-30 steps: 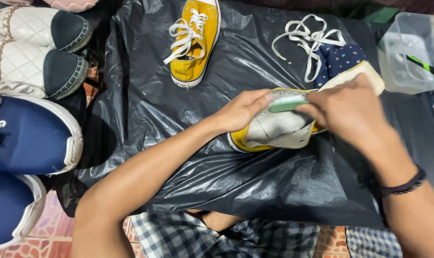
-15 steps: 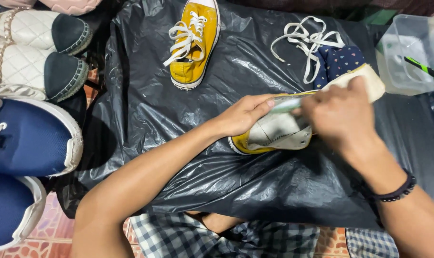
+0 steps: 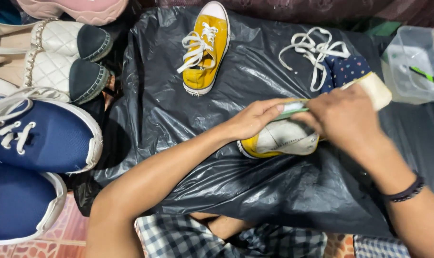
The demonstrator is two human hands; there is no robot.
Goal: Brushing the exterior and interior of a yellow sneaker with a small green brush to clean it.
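Yellow shoe (image 3: 279, 141) in left grip (image 3: 252, 119)

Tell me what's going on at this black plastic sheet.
A person's left hand steadies a small yellow sneaker lying on its side, laces out, on the black plastic sheet. The right hand presses a green brush against the shoe's upper edge. The matching yellow sneaker, laced, sits further up the sheet, and loose white laces lie beside a dotted navy cloth. Navy shoes and quilted white slip-ons wait at the left.
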